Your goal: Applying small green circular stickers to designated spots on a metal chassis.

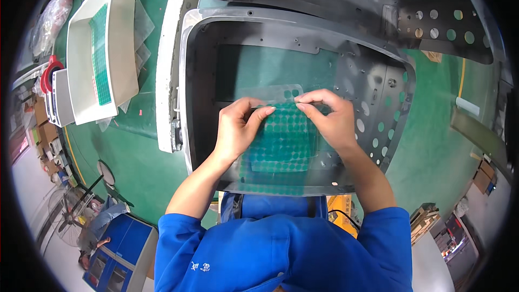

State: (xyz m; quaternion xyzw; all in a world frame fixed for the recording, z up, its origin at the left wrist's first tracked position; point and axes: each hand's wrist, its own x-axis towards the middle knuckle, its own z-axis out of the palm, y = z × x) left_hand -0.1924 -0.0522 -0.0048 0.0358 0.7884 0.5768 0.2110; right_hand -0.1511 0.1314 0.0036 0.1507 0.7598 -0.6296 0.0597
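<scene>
A clear plastic sheet covered with several round green stickers (281,140) hangs between my two hands over a large grey metal panel frame (373,84). My left hand (238,127) pinches the sheet's upper left edge with thumb and fingers. At the sheet's upper right edge, the fingertips of my right hand (327,113) are closed on the top row. The frame has a rectangular opening showing the green table beneath and a row of round holes along its right side.
A white tray (121,48) holding a strip of green stickers sits at the left on the green table (135,151). A second dark perforated panel (432,21) lies at the top right. Boxes, a fan and a blue cabinet stand on the floor below left.
</scene>
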